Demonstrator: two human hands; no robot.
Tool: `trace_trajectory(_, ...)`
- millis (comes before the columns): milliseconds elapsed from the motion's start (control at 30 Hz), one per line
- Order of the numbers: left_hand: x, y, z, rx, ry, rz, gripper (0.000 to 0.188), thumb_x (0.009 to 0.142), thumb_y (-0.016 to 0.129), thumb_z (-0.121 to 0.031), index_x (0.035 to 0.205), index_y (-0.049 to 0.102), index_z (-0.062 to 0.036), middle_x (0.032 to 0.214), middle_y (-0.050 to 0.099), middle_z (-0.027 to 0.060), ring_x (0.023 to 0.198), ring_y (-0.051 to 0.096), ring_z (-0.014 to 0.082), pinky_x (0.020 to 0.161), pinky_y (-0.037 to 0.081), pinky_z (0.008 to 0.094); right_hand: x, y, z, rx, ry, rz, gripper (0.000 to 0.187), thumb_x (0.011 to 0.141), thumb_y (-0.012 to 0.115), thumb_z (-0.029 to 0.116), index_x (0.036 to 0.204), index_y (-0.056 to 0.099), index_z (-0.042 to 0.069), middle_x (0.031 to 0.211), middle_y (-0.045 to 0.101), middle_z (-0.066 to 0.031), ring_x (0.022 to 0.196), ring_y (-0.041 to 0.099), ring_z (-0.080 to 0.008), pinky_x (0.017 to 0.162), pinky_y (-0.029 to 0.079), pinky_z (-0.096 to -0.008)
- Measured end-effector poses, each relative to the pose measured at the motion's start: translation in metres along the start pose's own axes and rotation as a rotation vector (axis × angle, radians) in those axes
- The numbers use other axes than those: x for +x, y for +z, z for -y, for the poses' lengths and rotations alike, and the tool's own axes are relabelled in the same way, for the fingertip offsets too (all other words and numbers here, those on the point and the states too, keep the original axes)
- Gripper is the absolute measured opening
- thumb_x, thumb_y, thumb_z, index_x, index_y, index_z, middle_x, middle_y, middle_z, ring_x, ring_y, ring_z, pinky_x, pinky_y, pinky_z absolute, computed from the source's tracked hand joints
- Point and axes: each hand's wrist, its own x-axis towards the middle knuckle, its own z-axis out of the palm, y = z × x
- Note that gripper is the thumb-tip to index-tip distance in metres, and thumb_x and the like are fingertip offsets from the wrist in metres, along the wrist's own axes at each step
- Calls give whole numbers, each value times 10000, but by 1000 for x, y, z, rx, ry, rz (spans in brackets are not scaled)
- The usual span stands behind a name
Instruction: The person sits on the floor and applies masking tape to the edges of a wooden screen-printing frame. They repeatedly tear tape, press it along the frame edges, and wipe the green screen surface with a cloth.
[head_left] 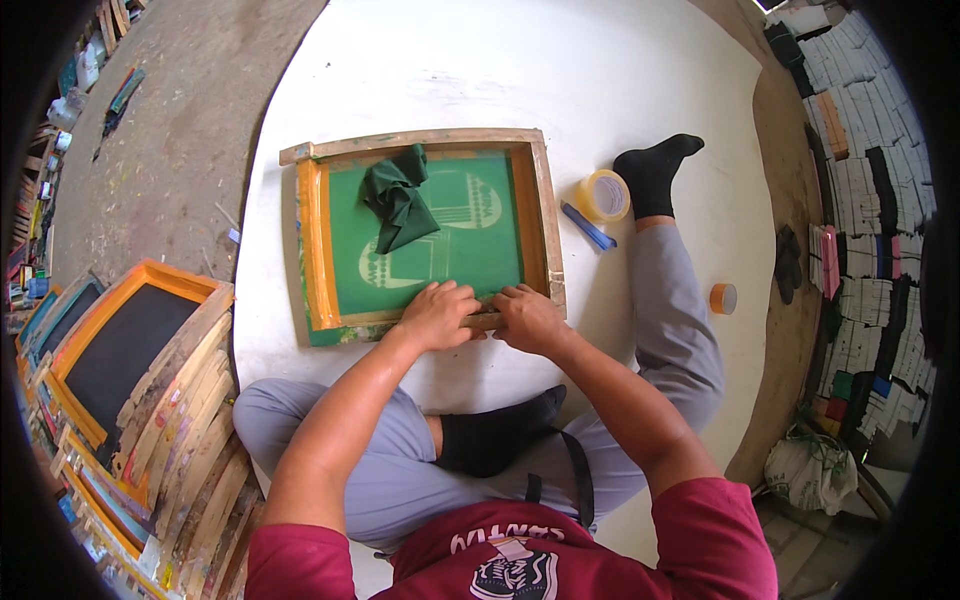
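A wooden screen-printing frame [549, 215] lies on the white sheet before me. Its green mesh [485, 262] carries pale shoe-sole shapes, and orange-brown tape [319, 240] lines its inner sides. Crumpled dark green cloth [392, 198] rests on the mesh. My left hand [440, 316] curls its fingers over the near bar, around its middle. Close beside it, toward the near right corner, my right hand [528, 318] grips the same bar with bent fingers. The thumbs nearly meet below the bar. Whether a strip of tape lies under the fingers is hidden.
Right of the frame are a clear tape roll [604, 195] and a blue cutter [588, 228]. A smaller brown tape roll [722, 298] lies beyond my leg. Wooden frames [150, 330] are stacked at left. Bundled white stacks [860, 200] line the right side.
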Motion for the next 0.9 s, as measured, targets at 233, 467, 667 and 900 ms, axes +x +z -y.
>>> trace_trajectory(233, 7, -6, -16, 87, -53, 148, 304, 850, 822, -350, 1009, 808, -91, 1116, 697, 90, 1096, 668, 317, 961, 536, 472, -2, -20, 9, 55, 16, 47, 353, 756, 884, 232, 1039, 758, 64, 1087, 740, -101, 1080, 696, -305, 999, 536, -456)
trace_trajectory(467, 6, -1, -33, 200, -97, 106, 165, 815, 688, -86, 940, 774, -19, 1099, 694, 151, 1058, 692, 365, 882, 599, 494, 6, 17, 8, -53, 5, -56, 297, 795, 757, 87, 1091, 741, 70, 1104, 734, -121, 1098, 695, -359, 953, 568, -451)
trace_trajectory(667, 2, -2, -39, 230, -140, 71, 146, 840, 686, -93, 942, 767, -25, 1109, 698, 147, 1046, 704, 345, 887, 618, 467, -3, 20, -4, -75, 48, -50, 264, 855, 672, 88, 1110, 734, 69, 1121, 726, -130, 1100, 696, -363, 958, 585, -457)
trace_trajectory(900, -1, 1, -40, 242, -157, 74, 183, 854, 715, -133, 997, 770, -33, 1136, 698, 120, 1094, 691, 346, 900, 615, 465, -4, 20, -5, -212, 114, -85, 258, 794, 792, 152, 1006, 707, 32, 1026, 736, -166, 1030, 726, -368, 909, 600, -450)
